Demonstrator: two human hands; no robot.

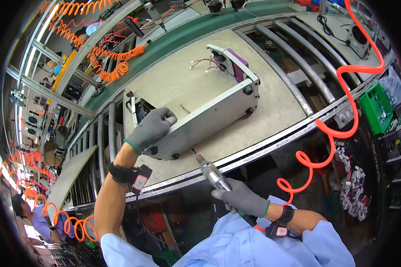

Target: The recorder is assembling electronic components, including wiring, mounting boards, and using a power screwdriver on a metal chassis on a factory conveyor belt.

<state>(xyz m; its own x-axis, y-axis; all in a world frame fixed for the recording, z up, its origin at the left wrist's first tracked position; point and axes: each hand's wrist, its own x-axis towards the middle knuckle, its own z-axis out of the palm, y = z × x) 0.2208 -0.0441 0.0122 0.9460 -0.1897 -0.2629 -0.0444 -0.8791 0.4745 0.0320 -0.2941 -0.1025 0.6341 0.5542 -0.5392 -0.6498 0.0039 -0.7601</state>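
Note:
A light grey metal chassis stands on its side on a pale board, its flat panel turned towards me. Purple power supply and loose wires show at its far right end; a black part is at its left end. My left hand, in a grey glove, is closed over the panel's upper edge near the left corner. Gloved too, my right hand is wrapped round an air screwdriver. The screwdriver's bit points at the panel's lower edge; whether it touches cannot be told.
Metal rollers lie right of the board, and more rollers left. An orange coiled air hose hangs at the right, near a green bin of small parts. Behind runs a green belt. Another person is at lower left.

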